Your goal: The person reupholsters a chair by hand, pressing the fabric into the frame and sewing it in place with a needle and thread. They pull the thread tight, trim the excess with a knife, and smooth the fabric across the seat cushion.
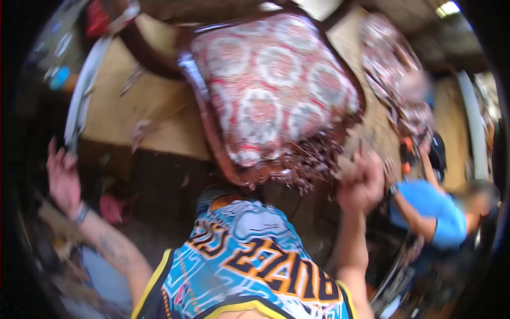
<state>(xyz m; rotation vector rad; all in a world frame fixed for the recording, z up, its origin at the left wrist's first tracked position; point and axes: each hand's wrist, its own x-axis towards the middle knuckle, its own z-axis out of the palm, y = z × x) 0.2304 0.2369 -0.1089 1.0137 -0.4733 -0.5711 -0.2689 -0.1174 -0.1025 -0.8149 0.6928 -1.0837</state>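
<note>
A chair seat [276, 74] in red and white medallion fabric, framed in dark glossy wood, lies before me on a wooden tabletop. A tangled heap of brown trim [313, 162] rests on its near right corner and hangs over the edge. My right hand [361, 183] is just right of this heap, fingers bent and closed; blur hides what is between them. Away to the left, my left hand [64, 181] is raised near the table's left end, fingers apart and holding nothing.
A second chair piece [390, 69] in similar fabric lies at the right, by a co-worker in a blue shirt [433, 210]. Scraps [142, 130] lie on the wooden tabletop [114, 101] at left. A pink stool [116, 207] stands below on the left.
</note>
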